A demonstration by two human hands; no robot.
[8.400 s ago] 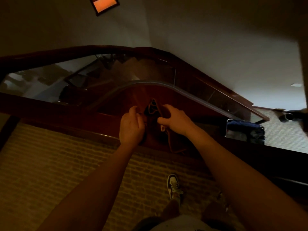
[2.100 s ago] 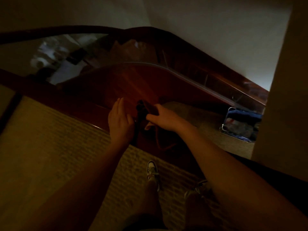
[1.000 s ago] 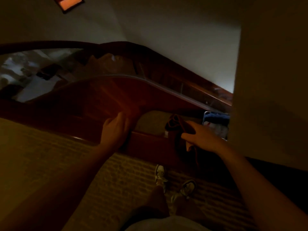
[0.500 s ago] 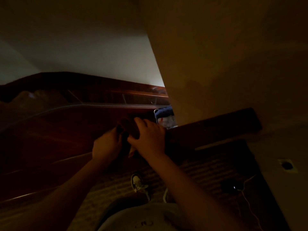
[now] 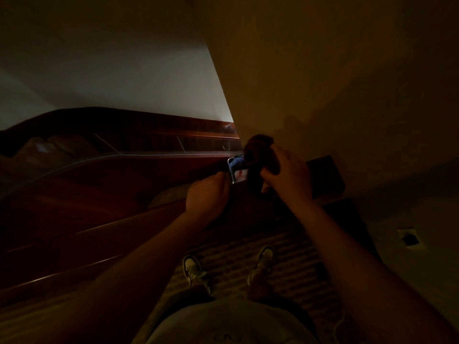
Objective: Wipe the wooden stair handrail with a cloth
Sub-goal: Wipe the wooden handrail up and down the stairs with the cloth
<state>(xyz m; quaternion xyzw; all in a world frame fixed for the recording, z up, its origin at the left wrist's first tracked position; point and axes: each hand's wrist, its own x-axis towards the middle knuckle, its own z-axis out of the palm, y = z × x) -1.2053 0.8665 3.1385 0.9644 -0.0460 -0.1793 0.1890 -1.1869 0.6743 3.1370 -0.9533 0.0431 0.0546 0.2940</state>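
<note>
One view only, from the head camera, and it is very dim. I can read no writing or labels anywhere; any marks are too dark to make out. My right hand (image 5: 288,176) has its fingers curled round a dark, bunched cloth (image 5: 258,151), soft and crumpled, held up against the beige wall (image 5: 335,83) just above the end of the wooden handrail (image 5: 325,167). The rail is smooth, glossy, reddish-brown wood, its end blocky and square. My left hand (image 5: 208,194) sits just beside the cloth with fingers curled in; I cannot tell whether it grips anything. Below, a ribbed, striped carpet (image 5: 231,249) and two pale lace-up shoes (image 5: 193,269)
</note>
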